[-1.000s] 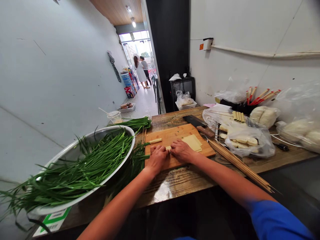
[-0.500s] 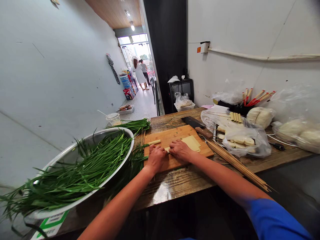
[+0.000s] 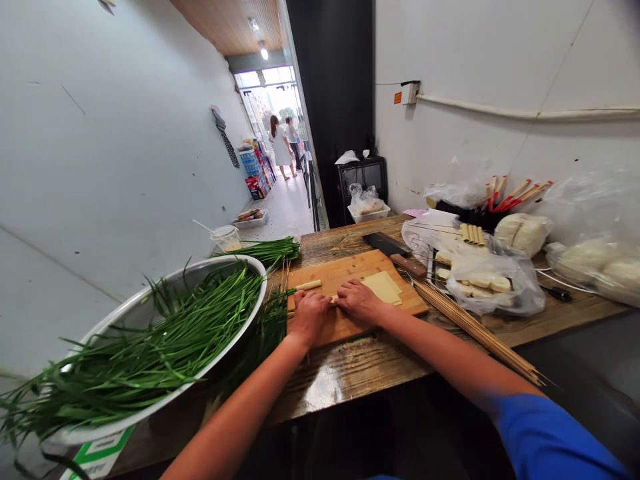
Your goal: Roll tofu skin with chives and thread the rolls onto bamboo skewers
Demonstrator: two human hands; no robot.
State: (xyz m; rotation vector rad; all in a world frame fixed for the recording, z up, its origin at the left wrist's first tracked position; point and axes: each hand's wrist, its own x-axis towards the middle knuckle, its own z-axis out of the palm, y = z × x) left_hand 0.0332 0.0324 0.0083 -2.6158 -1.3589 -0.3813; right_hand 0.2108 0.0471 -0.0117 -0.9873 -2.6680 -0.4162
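My left hand [image 3: 310,317] and my right hand [image 3: 358,300] are close together over the wooden cutting board [image 3: 333,268]. Fingers curled, both press on a pale tofu-skin roll [image 3: 333,300], mostly hidden beneath them. Just beyond the left hand lies another tofu-skin roll [image 3: 309,285], with green chives [image 3: 287,292] sticking out at its left end. Flat tofu-skin sheets [image 3: 381,287] are stacked on the board beside my right hand. A cleaver [image 3: 384,244] with a wooden handle rests at the board's far right corner.
A large metal basin [image 3: 264,272] heaped with long chives [image 3: 190,340] fills the left side. Bamboo skewers [image 3: 473,330] lie right of the board. Past them are a plastic bag [image 3: 530,293] with pale food pieces and skewered rolls [image 3: 473,234]. Two people [image 3: 283,147] stand in the distant doorway.
My hands stay on the roll at nearly the same spot, with the right hand shifted slightly left. The people in the doorway have moved a little to the right.
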